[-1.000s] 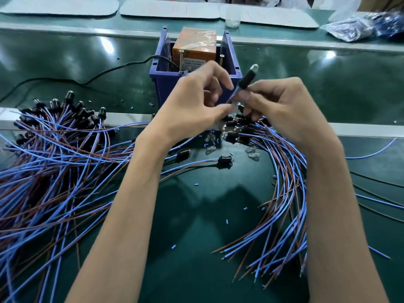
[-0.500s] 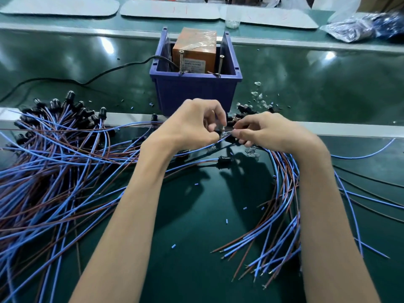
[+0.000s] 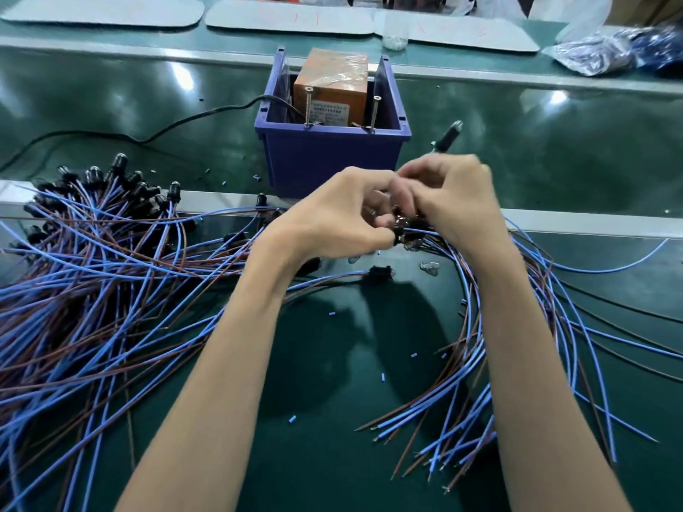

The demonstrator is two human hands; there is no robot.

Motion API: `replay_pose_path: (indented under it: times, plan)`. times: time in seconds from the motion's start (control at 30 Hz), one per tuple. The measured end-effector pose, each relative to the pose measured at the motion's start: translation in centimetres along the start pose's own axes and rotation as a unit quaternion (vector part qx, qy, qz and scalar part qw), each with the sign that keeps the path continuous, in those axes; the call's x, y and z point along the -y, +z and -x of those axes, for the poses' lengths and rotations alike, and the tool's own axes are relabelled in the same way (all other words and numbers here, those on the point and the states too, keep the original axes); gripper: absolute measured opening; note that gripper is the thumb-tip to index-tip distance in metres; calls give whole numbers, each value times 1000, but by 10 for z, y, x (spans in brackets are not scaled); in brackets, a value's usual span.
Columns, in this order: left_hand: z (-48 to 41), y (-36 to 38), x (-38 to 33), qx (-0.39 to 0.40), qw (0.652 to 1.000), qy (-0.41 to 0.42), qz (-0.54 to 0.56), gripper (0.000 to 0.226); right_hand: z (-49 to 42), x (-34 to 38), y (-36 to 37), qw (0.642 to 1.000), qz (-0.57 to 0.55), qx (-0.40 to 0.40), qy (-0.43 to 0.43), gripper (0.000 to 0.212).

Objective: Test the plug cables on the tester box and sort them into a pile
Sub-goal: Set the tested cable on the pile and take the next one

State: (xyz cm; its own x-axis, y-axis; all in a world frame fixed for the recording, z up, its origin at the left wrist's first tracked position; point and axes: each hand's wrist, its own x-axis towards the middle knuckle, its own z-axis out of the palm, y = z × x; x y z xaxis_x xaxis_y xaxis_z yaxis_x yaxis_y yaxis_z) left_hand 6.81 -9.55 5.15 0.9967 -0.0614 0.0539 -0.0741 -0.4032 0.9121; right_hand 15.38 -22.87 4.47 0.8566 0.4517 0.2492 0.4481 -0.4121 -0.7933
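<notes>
Left hand [image 3: 343,216] pinches a black plug [image 3: 398,231] over the counter [image 3: 332,364]. Right hand [image 3: 456,194] (blurred) curls round a second plug [image 3: 449,136], which sticks up beside the blue bin [image 3: 332,157].

Right hand [image 3: 456,201] is blurred, its grip on the plug cable [image 3: 448,136] hidden; cable pile [image 3: 74,290] cut off left

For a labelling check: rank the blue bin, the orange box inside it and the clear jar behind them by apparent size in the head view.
Largest: blue bin.
Then: orange box, partly hidden by the bin's walls.
Smallest: clear jar, though it stands farther back, so its true size is unsure.
</notes>
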Motion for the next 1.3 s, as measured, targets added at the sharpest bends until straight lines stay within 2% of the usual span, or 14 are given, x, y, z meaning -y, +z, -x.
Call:
replay_pose_path:
  times: [0.1,0.17,0.2,0.27,0.33,0.4,0.47,0.67,0.8,0.87,0.9,1.03,1.13,1.3]
  plan:
    - [0,9,-14,84,996,-14,41,33,-1,12,-9,989,-128,-75,11,24]
    - [-4,18,-18,129,988,-50,68,35,0,19,-14,960,-263,-89,30,33]
    - [-8,23,-20,113,986,-72,100,35,0,21,-16,942,-322,-93,37,36]
    - [-17,32,-27,-2,967,-133,218,32,0,25,-20,910,-399,-100,52,34]
    - [-27,36,-35,-143,893,-196,379,45,-2,28,-25,889,-439,-104,76,27]
    - [-30,37,-35,-244,800,-198,512,46,-4,27,-31,881,-447,-116,99,20]
    - [-28,34,-32,-313,728,-185,581,41,-5,25,-37,882,-446,-113,103,19]
    - [-22,19,-37,-455,598,-129,647,39,-2,20,-52,904,-405,-84,109,32]
    - [-21,11,-39,-493,561,-76,660,36,-2,14,-61,908,-389,-91,122,36]
    - [-21,12,-40,-485,571,-66,659,37,-2,12,-62,912,-378,-96,128,34]
    - [-21,15,-40,-473,594,-69,647,38,-2,11,-62,916,-367,-98,128,33]
    - [-22,27,-37,-368,764,-99,521,36,-1,9,-58,938,-318,-86,107,35]
    - [-21,35,-37,-264,860,-129,418,37,1,10,-53,951,-291,-55,91,31]
    - [-23,47,-36,-130,932,-190,279,39,5,15,-40,971,-218,-14,98,17]
